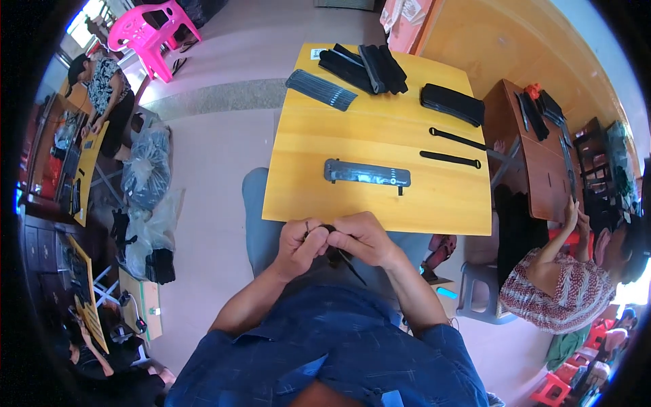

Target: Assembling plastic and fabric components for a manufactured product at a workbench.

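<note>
My left hand [297,249] and my right hand [366,239] meet just off the table's near edge, fingers pinched together on a black strap [355,271]. One end of the strap hangs down below my right hand; the rest is mostly covered by my fingers. Beyond my hands, a grey plastic sleeve [366,173] lies flat on the yellow table [298,197]. To its right lie two black straps, a farther one [460,139] and a nearer one [449,159], each with a ring-shaped end.
At the table's far side are a stack of grey sleeves [321,89], a heap of black straps [380,71] and a black bundle [452,104]. Co-workers sit left [112,88] and right [563,285]. Clear plastic bags [147,166] and a pink chair [146,34] stand leftward.
</note>
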A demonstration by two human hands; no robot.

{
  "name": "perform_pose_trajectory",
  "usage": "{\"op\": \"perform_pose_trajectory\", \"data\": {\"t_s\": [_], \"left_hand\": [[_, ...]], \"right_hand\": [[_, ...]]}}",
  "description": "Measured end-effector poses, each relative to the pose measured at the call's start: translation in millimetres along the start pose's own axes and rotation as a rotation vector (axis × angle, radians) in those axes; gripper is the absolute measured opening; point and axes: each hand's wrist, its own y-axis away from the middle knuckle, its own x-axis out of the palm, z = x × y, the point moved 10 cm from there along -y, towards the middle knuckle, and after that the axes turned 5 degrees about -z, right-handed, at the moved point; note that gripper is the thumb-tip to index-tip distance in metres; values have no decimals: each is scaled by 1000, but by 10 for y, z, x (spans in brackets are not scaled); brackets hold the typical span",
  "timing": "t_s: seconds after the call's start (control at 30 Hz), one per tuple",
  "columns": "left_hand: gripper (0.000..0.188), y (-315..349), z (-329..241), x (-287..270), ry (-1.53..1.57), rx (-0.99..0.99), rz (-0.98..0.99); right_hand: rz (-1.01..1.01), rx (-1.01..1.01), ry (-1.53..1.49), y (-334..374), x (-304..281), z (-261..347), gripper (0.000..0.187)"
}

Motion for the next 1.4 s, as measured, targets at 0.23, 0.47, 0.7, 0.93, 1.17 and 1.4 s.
{"op": "perform_pose_trajectory", "data": {"t_s": [0.23, 0.47, 0.7, 0.93, 1.17, 1.4], "left_hand": [[28, -149, -19, -223, 147, 16, -377], [30, -171, -340, -994, 275, 180, -597], [31, -323, -643, -819, 211, 253, -589], [32, -384, -719, -759, 165, 295, -572], [31, -375, -686, -1175, 425, 330, -603], [33, 116, -1003, -2387, 236, 422, -908]], "right_hand": [[-888, 145, 145, 592, -817, -133, 23], [-1344, -102, -13, 1096, -1933, 312, 25], [-1388, -109, -99, 1106, -2099, 289, 30], [-1438, 49, -135, 1182, -2192, -54, 38], [-1550, 95, -169, 1396, -2370, -303, 36], [-1713, 306, 17, 2744, -2859, -655, 35]]}}
